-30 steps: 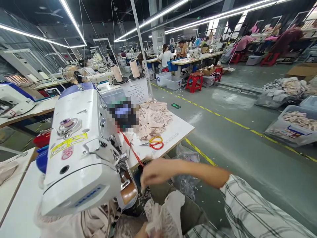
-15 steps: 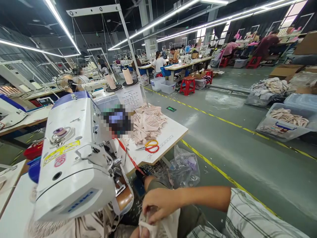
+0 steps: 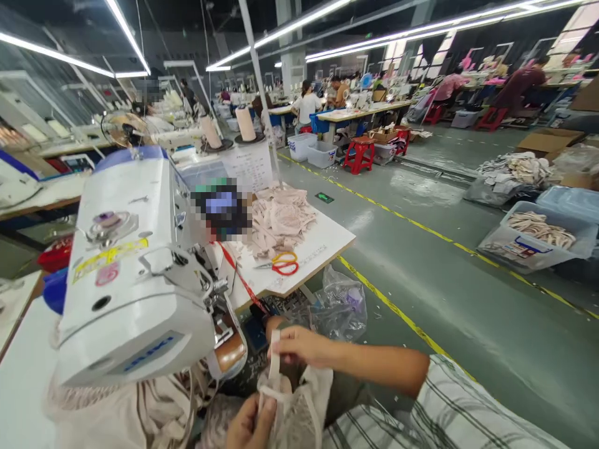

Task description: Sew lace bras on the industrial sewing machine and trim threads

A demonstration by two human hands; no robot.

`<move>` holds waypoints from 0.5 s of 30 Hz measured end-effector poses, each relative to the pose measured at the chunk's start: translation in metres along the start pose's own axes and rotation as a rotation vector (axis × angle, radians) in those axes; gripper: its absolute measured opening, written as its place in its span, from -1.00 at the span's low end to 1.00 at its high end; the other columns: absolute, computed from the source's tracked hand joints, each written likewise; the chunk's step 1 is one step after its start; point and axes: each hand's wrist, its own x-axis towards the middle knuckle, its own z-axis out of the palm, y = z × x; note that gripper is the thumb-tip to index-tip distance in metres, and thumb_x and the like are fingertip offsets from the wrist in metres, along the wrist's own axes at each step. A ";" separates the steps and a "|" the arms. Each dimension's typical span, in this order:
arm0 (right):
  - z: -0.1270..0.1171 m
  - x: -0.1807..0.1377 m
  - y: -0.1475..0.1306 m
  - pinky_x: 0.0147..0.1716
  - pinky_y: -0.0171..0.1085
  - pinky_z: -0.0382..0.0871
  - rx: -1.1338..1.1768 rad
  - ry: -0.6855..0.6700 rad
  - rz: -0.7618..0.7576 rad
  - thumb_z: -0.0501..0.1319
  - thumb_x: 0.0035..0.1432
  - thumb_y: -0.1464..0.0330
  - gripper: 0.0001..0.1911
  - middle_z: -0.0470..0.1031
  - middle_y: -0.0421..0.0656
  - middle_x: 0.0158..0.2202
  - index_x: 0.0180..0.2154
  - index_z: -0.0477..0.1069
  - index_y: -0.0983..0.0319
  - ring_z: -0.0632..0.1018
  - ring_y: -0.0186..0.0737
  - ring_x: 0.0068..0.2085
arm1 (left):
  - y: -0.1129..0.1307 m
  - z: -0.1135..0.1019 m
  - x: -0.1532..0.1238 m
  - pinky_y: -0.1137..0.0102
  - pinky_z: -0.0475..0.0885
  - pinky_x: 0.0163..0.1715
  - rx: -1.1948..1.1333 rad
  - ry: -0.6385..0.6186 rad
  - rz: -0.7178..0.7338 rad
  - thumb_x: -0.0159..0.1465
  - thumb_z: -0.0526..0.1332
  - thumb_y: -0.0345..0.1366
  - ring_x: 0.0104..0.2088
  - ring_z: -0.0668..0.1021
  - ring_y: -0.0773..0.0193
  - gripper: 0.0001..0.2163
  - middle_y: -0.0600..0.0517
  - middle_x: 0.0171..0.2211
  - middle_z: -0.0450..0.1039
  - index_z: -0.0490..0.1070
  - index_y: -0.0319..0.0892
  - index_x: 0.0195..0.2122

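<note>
My right hand (image 3: 302, 346) is closed in a pinch on a pale fabric strap (image 3: 274, 358) that it holds upright, low in the head view. My left hand (image 3: 250, 424) grips the lower part of the same pale lace garment (image 3: 299, 405) at the bottom edge. Both hands work just right of a white sewing machine (image 3: 135, 268), whose head stands over beige fabric (image 3: 154, 411) draped on the table.
Red and yellow scissors (image 3: 281, 263) and a heap of beige pieces (image 3: 281, 218) lie on the side table (image 3: 322, 240). A clear plastic bag (image 3: 339, 305) sits on the floor. Bins of fabric (image 3: 538, 234) stand right of a yellow floor line (image 3: 412, 321). Other people work at far tables.
My right hand came down from the machine's needle area, took hold of the strap and lifted it. My left hand came into view gripping the garment. The view shifted slightly.
</note>
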 end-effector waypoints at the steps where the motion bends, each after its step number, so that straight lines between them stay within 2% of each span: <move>1: -0.002 0.002 0.002 -0.13 -0.15 0.54 0.027 -0.040 0.034 0.25 0.34 0.18 -0.66 0.55 -0.08 -0.08 -0.04 0.48 0.31 0.59 -0.20 -0.13 | 0.003 -0.001 -0.002 0.34 0.49 -0.26 -0.017 0.012 -0.003 0.08 0.23 0.29 -0.33 0.54 0.12 -0.47 0.00 -0.46 0.51 0.51 -0.16 -0.44; 3: -0.002 0.007 0.012 -0.13 -0.24 0.49 0.081 -0.140 0.103 0.31 0.27 0.14 -0.65 0.55 -0.14 -0.27 -0.18 0.53 0.34 0.57 -0.29 -0.22 | 0.009 -0.005 -0.006 0.41 0.40 -0.37 0.018 0.052 0.002 0.07 0.25 0.20 -0.43 0.43 0.24 -0.54 0.07 -0.53 0.39 0.43 -0.16 -0.49; 4: 0.000 0.010 0.019 -0.10 -0.27 0.45 0.105 -0.184 0.125 0.36 0.20 0.14 -0.65 0.55 -0.18 -0.29 -0.18 0.54 0.32 0.56 -0.32 -0.22 | 0.010 -0.007 -0.006 0.43 0.34 -0.40 0.033 0.075 0.019 0.09 0.24 0.16 -0.46 0.38 0.28 -0.58 0.10 -0.56 0.32 0.37 -0.15 -0.52; 7: 0.008 0.021 0.038 -0.04 -0.25 0.40 0.060 -0.263 0.040 0.40 0.10 0.03 -0.52 0.57 -0.16 -0.21 -0.14 0.55 0.28 0.55 -0.29 -0.17 | 0.009 -0.015 0.000 0.44 0.23 -0.46 0.020 0.023 0.033 0.10 0.20 0.06 -0.51 0.27 0.33 -0.66 0.15 -0.58 0.20 0.32 -0.13 -0.52; 10: 0.018 0.026 0.046 -0.01 -0.21 0.40 -0.068 -0.352 -0.065 0.26 0.22 -0.05 -0.49 0.56 -0.09 -0.11 -0.13 0.56 0.27 0.55 -0.23 -0.09 | 0.003 -0.018 0.005 0.45 0.16 -0.49 0.020 0.018 0.020 0.11 0.19 -0.01 -0.52 0.24 0.35 -0.71 0.16 -0.58 0.19 0.31 -0.14 -0.51; 15: 0.032 0.021 0.036 -0.07 -0.25 0.39 -0.442 -0.248 -0.209 0.18 0.35 0.08 -0.61 0.53 -0.10 -0.18 -0.22 0.57 0.26 0.51 -0.21 -0.11 | -0.002 -0.018 0.004 0.45 0.14 -0.51 0.080 0.080 0.046 0.12 0.17 -0.08 -0.53 0.25 0.35 -0.77 0.15 -0.58 0.22 0.28 -0.13 -0.51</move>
